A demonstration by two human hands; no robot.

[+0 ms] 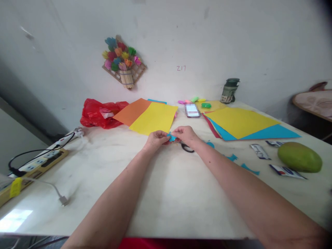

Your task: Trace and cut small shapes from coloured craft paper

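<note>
A: What lies closest, in from the near edge?

B: At the left of the counter (pixel 103 197), a cable end (pixel 63 200). A power strip (pixel 38 162) runs along the left edge.

A: And towards the right edge?

B: A green fruit (pixel 299 157) with small packets (pixel 260 151) just beside it. Blue scraps (pixel 250 169) lie inward of those, near the right forearm.

A: Where are the hands?

B: Over the middle, well back from the near edge. The left hand (pixel 157 139) and right hand (pixel 187 134) meet at a small blue piece (pixel 171 137); the fingers of both are closed, pinching it between them. A black loop handle (pixel 187 148) lies just beneath the right hand, partly hidden.

A: Beyond them?

B: A yellow sheet (pixel 155 118) overlapping an orange sheet (pixel 133 110), and a red bag (pixel 94 114) towards the far left corner. Right of centre, a paper stack (pixel 241 121) has yellow on top and blue under it.

A: And along the far edge?

B: A phone (pixel 192 110) a little in from it, then a green bottle (pixel 229 91) upright near the far right corner.
</note>
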